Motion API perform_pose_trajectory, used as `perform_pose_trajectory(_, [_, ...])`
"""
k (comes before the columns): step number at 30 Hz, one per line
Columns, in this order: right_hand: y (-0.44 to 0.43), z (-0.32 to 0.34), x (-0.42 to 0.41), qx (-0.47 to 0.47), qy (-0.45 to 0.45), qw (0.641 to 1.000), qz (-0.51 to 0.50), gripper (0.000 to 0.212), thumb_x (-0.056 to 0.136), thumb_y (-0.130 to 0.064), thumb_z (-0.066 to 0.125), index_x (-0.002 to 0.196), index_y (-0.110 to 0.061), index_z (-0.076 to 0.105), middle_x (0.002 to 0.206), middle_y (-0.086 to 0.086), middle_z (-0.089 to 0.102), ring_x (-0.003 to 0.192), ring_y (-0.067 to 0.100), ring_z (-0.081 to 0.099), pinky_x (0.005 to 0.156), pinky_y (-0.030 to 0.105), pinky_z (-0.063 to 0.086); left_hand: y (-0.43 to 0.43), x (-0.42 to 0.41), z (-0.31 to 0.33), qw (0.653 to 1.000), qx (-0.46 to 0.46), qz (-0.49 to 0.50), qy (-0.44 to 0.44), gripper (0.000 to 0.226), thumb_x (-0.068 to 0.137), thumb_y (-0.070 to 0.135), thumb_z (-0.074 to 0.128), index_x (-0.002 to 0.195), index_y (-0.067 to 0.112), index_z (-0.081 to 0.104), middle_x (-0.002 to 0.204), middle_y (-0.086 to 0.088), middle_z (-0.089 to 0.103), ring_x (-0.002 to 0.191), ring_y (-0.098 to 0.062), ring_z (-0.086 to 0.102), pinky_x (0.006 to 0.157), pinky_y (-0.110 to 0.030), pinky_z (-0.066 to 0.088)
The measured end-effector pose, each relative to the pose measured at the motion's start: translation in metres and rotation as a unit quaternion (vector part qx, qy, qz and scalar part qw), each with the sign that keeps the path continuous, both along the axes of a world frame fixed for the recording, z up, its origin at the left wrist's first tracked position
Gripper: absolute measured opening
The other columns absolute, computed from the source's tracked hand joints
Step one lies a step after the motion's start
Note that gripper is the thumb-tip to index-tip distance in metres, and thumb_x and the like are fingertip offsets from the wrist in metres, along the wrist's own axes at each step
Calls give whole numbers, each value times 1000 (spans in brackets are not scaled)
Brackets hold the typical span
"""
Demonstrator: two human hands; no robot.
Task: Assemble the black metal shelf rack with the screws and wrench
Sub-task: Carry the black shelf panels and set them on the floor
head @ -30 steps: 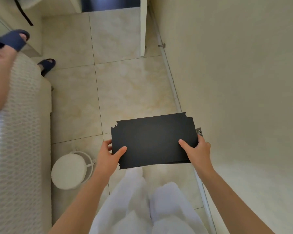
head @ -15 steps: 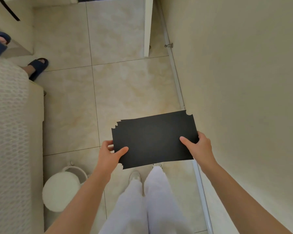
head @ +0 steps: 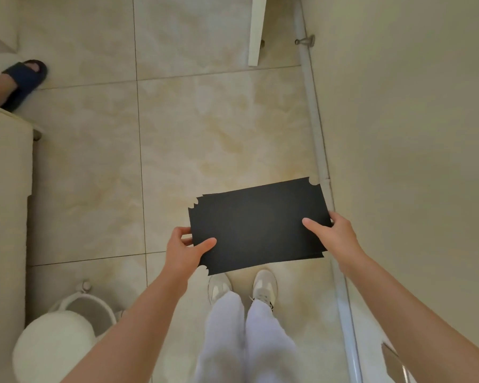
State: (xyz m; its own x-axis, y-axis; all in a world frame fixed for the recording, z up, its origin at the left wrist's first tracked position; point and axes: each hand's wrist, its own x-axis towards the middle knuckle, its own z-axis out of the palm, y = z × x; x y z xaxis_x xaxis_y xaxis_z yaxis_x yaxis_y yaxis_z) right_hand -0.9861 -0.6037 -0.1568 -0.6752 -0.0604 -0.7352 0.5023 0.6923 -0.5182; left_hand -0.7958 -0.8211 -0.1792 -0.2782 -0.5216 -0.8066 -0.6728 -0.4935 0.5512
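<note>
The person stands holding a stack of flat black metal shelf panels [head: 257,228] with notched corners, level in the air over the glossy beige tiled floor [head: 205,134] and directly above their own white sneakers [head: 264,283]. The left hand [head: 181,251] pinches the near left corner, thumb on top and fingers curled under. The right hand [head: 336,233] grips the right short edge the same way.

It looks like several thin sheets laid together, though I can't count them from here. That is my worry: only thumb pressure at the two ends binds them, so tilting the stack could let a sheet slide out and drop edge-first onto the toes or chip a tile. The right end also sits just beside the cream painted wall [head: 398,134] and the white pipe [head: 313,106] running along its base, so a careless swing could scrape either. The round white stool [head: 53,344] to the left is a tripping hazard.
</note>
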Motion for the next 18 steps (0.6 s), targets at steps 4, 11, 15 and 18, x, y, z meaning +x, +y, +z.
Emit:
perform_pose_trajectory(4, [-6, -89, -14, 14, -5, 1000, 7, 40, 88, -28, 71, 125, -17, 59, 114, -1, 65, 102, 21, 61, 81, 32, 47, -3, -12, -88, 1000, 8, -5, -11, 42, 88, 13, 76, 119, 19, 47, 112, -4, 64, 91, -17, 67, 55, -18, 52])
perform_pose_trajectory(11, [-8, -226, -25, 51, -14, 998, 21, 31, 86, -16, 71, 115, -19, 59, 104, -2, 63, 95, 22, 59, 69, 29, 44, -4, -20, -221, 999, -18, -40, -23, 39, 87, 17, 77, 116, 19, 49, 110, 8, 56, 90, -12, 64, 48, -14, 50])
perform_pose_trajectory(15, [-7, -289, -32, 65, -12, 997, 37, 28, 87, -17, 71, 113, -18, 59, 104, -1, 62, 93, 21, 58, 74, 30, 44, -5, -28, -284, 998, -5, -48, -29, 37, 87, 16, 77, 113, 17, 51, 108, 9, 58, 86, -15, 68, 48, -14, 49])
perform_pose_trajectory(18, [-5, -326, -37, 73, -17, 996, 55, 27, 88, -19, 71, 111, -18, 58, 103, -2, 61, 92, 21, 57, 58, 24, 42, -6, -34, -322, 998, -3, -58, -37, 39, 86, 15, 77, 116, 14, 52, 108, 6, 59, 86, -13, 67, 49, -15, 49])
